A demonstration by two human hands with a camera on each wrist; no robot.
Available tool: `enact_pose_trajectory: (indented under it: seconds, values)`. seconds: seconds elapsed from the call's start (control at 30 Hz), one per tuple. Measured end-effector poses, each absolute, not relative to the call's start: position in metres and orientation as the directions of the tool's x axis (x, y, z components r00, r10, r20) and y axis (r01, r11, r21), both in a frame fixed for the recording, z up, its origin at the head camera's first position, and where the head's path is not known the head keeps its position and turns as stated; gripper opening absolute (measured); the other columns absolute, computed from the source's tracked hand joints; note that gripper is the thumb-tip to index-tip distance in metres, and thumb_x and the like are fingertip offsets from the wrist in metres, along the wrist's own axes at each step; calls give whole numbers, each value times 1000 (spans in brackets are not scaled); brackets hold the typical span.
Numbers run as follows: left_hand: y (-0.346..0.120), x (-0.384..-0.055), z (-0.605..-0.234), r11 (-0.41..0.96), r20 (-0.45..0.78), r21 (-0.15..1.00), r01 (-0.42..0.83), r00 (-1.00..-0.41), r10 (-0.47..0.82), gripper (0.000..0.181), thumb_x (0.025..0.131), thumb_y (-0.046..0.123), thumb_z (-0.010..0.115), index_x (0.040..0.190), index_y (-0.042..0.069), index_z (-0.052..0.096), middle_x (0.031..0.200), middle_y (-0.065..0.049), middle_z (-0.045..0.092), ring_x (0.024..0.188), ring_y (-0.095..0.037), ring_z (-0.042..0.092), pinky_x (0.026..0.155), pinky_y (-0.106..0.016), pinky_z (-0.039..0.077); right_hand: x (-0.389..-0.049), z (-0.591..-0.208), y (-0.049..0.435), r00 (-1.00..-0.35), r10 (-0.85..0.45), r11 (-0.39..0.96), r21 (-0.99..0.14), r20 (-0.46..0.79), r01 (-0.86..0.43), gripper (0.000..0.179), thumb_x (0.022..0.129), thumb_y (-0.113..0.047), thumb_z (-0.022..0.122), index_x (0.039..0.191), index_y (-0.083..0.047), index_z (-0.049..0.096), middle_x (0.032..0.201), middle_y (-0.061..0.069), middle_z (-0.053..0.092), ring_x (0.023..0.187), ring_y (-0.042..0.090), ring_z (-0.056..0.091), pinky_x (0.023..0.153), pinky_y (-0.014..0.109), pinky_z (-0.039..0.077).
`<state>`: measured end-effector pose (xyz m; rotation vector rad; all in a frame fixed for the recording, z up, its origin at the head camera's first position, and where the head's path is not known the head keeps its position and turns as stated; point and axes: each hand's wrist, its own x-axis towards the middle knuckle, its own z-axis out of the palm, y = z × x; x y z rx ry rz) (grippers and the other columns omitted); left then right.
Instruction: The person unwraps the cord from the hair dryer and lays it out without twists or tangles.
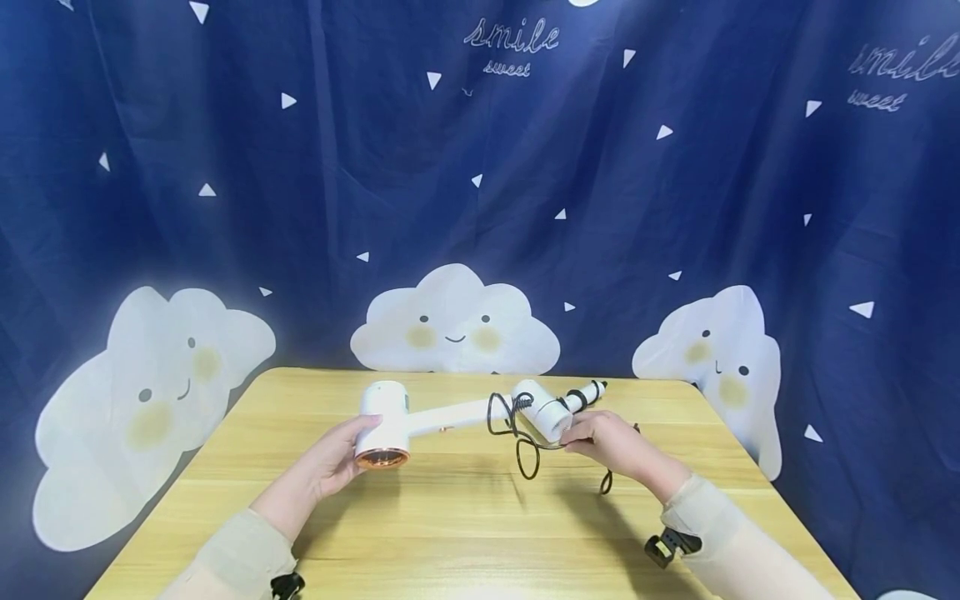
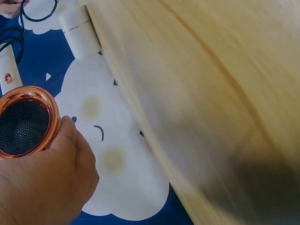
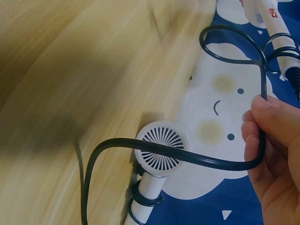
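Observation:
My left hand [image 1: 339,460] holds a white hair dryer [image 1: 386,417] by its barrel, above the table. The dryer's handle points right, and its copper-rimmed end with dark mesh [image 2: 23,126] shows in the left wrist view. From the handle's end hangs a looped black cord [image 3: 220,163], which my right hand [image 1: 611,443] pinches between thumb and fingers. Just beyond the right hand, a second white hair dryer [image 1: 542,412] rests on the table. Black cord is wound around its handle [image 3: 149,187], and its slotted round end faces the right wrist camera.
A light wooden table [image 1: 450,533] lies under both hands. Behind it hangs a dark blue curtain [image 1: 465,225] printed with clouds and triangles. Each wrist has a strap, the right strap [image 1: 671,546] being clearer. The free cord droops right of the second dryer.

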<state>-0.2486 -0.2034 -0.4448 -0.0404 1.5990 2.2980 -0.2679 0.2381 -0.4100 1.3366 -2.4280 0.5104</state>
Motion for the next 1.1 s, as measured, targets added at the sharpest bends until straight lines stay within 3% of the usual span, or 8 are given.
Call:
enact_pose_trajectory:
  seconds: [0.4, 0.67, 0.83, 1.1]
  values:
    - [-205, -248, -447, -320, -221, 901, -293, -945, 242, 68, 101, 21, 53, 149, -11, 17, 114, -12, 61, 100, -21, 68, 96, -33, 54, -265, -402, 244, -494, -761, 451, -204, 421, -869, 16, 76, 3, 81, 89, -6, 78, 84, 0, 69, 74, 5, 63, 65, 19, 54]
    - [-205, -247, -448, -320, -231, 900, -297, -945, 230, 68, 102, 22, 52, 150, -11, 17, 112, -11, 63, 98, -21, 69, 94, -33, 55, -264, -397, 244, -448, -776, 400, -204, 443, -894, 18, 75, 5, 81, 89, -6, 78, 83, 0, 70, 72, 5, 62, 64, 16, 52]
    - [-204, -247, -449, -316, -227, 902, -295, -945, 234, 68, 102, 22, 52, 150, -11, 16, 110, -11, 64, 98, -21, 69, 94, -33, 55, -263, -393, 244, -429, -785, 366, -224, 447, -903, 19, 75, 6, 81, 91, -5, 78, 84, 1, 70, 73, 6, 64, 65, 16, 53]
    - [-204, -248, -449, -315, -233, 902, -296, -947, 222, 69, 101, 22, 54, 149, -12, 18, 110, -12, 63, 97, -22, 69, 93, -34, 55, -263, -385, 249, -469, -761, 341, -338, 449, -877, 22, 78, 7, 78, 97, -4, 79, 90, 2, 72, 79, 11, 67, 72, 24, 57]
